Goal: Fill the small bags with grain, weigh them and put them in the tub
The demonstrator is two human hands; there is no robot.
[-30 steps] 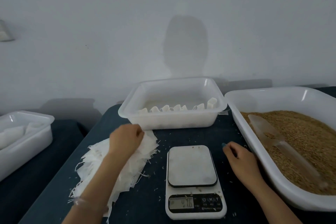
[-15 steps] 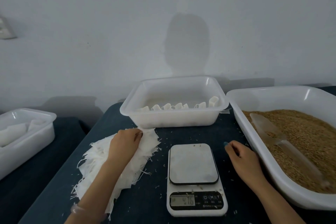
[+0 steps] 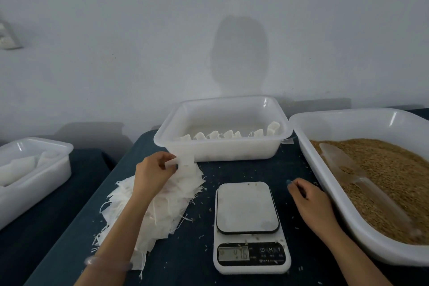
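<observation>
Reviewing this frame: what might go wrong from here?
1. The scale shows a non-zero reading though only stray grains lie on its platform; untared, weights may be off.
2. The left hand pinches one bag off a loose pile with trailing strings; extra bags may lift with it.

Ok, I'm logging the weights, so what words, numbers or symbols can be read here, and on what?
"41.6": on the display of the scale; the middle digit is faint and could be a 7.
Power symbol, "M", "T": on the scale's buttons.
Small print beneath the buttons: too small to read.
Nothing else in view shows readable text.
</observation>
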